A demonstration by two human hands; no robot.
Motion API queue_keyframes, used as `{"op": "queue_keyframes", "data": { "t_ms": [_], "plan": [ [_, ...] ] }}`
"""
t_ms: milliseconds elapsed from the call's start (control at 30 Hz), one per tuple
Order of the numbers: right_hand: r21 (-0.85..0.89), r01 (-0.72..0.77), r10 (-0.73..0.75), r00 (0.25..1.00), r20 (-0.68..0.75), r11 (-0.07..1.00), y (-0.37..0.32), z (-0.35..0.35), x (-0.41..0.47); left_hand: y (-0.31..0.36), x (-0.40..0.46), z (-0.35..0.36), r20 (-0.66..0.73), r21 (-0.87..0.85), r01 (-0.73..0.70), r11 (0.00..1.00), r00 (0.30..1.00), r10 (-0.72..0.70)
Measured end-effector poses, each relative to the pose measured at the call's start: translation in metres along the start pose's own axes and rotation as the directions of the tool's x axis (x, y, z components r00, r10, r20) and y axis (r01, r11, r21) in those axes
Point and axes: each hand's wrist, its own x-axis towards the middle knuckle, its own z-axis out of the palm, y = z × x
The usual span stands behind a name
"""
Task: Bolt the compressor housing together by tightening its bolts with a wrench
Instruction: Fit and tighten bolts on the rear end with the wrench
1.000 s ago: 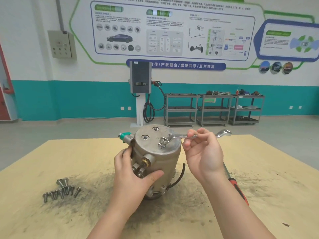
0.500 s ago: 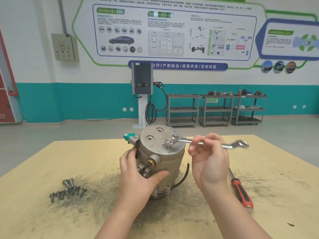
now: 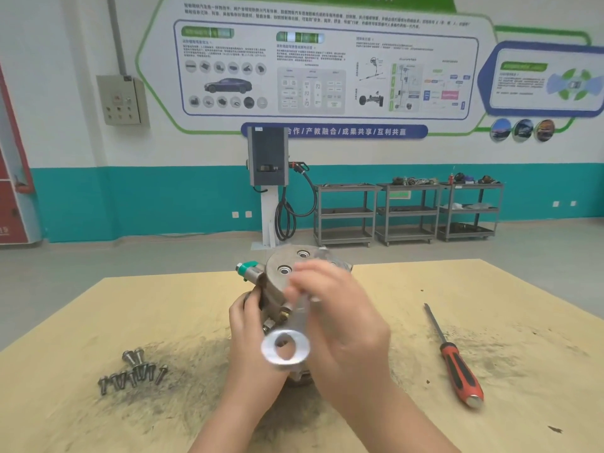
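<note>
The compressor [image 3: 287,282] stands upright on the wooden table [image 3: 490,289]. The left hand [image 3: 251,325] grips its side. The right hand [image 3: 340,308] holds the wrench [image 3: 286,346], ring end toward the viewer. Loose bolts [image 3: 134,371] lie to the left, a screwdriver [image 3: 457,364] to the right.

Risk: the wrench may slip off a bolt head if seated poorly, or the compressor may tip under torque.

The right hand and wrench are blurred; the wrench's far end and the bolt under it are hidden.

I see bright, even indoor light and soft shadows. Motion blur smears my right hand [image 3: 340,322] and the wrench [image 3: 287,346]. Wall edges bow from wide-angle distortion.
</note>
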Motion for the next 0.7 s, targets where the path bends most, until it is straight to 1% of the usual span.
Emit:
{"op": "queue_keyframes", "data": {
  "t_ms": [33, 67, 100, 133, 167, 200, 233, 267, 300, 333, 400, 533, 633, 700],
  "plan": [
    [0.075, -0.032, 0.036, 0.997, -0.062, 0.997, 0.004, -0.003, 0.000, 0.003, 0.003, -0.001, -0.022, -0.073, 0.045, 0.996, 0.999, -0.046],
    [0.175, -0.127, 0.153, 0.977, -0.148, 0.976, 0.005, -0.008, 0.005, 0.001, 0.002, 0.000, -0.022, -0.132, 0.089, 0.987, 0.995, -0.092],
    [0.310, -0.226, 0.298, 0.932, -0.208, 0.924, 0.009, -0.013, 0.009, 0.002, 0.003, 0.000, -0.033, -0.138, 0.066, 0.988, 0.997, -0.071],
    [0.444, -0.312, 0.451, 0.855, -0.254, 0.840, 0.012, -0.018, 0.014, 0.000, 0.003, 0.001, -0.031, -0.107, 0.033, 0.994, 0.999, -0.036],
    [0.587, -0.385, 0.609, 0.754, -0.246, 0.713, 0.016, -0.021, 0.016, -0.001, 0.001, 0.000, -0.038, -0.106, 0.026, 0.994, 0.999, -0.030],
    [0.704, -0.426, 0.738, 0.642, -0.208, 0.569, 0.021, -0.023, 0.015, 0.000, 0.000, -0.001, -0.053, -0.105, 0.037, 0.994, 0.998, -0.042],
    [0.794, -0.433, 0.827, 0.543, -0.148, 0.426, 0.026, -0.025, 0.015, 0.002, 0.000, -0.002, -0.051, -0.109, 0.040, 0.993, 0.998, -0.045],
    [0.843, -0.435, 0.882, 0.461, -0.095, 0.317, 0.031, -0.027, 0.014, 0.004, 0.001, -0.003, -0.047, -0.105, 0.040, 0.994, 0.998, -0.045],
    [0.875, -0.421, 0.915, 0.399, -0.056, 0.237, 0.035, -0.027, 0.013, 0.003, 0.002, -0.002, -0.051, -0.102, 0.041, 0.994, 0.998, -0.046],
    [0.895, -0.405, 0.929, 0.369, -0.026, 0.186, 0.038, -0.027, 0.012, 0.004, 0.002, -0.002, -0.059, -0.108, 0.040, 0.993, 0.997, -0.047],
    [0.905, -0.396, 0.931, 0.364, 0.002, 0.153, 0.044, -0.026, 0.010, 0.006, 0.002, -0.003, -0.053, -0.117, 0.040, 0.992, 0.998, -0.046],
    [0.880, -0.456, 0.917, 0.393, 0.063, 0.135, 0.061, -0.029, 0.012, 0.006, 0.002, -0.003, -0.051, -0.143, 0.071, 0.987, 0.996, -0.079],
    [0.858, -0.509, 0.912, 0.380, 0.153, 0.069, 0.070, -0.033, 0.012, 0.008, 0.001, -0.003, -0.058, -0.132, 0.067, 0.989, 0.996, -0.075],
    [0.858, -0.505, 0.906, 0.400, 0.141, 0.089, 0.069, -0.034, 0.007, 0.009, 0.001, -0.002, -0.058, -0.122, 0.075, 0.990, 0.995, -0.083]
  ]
}}
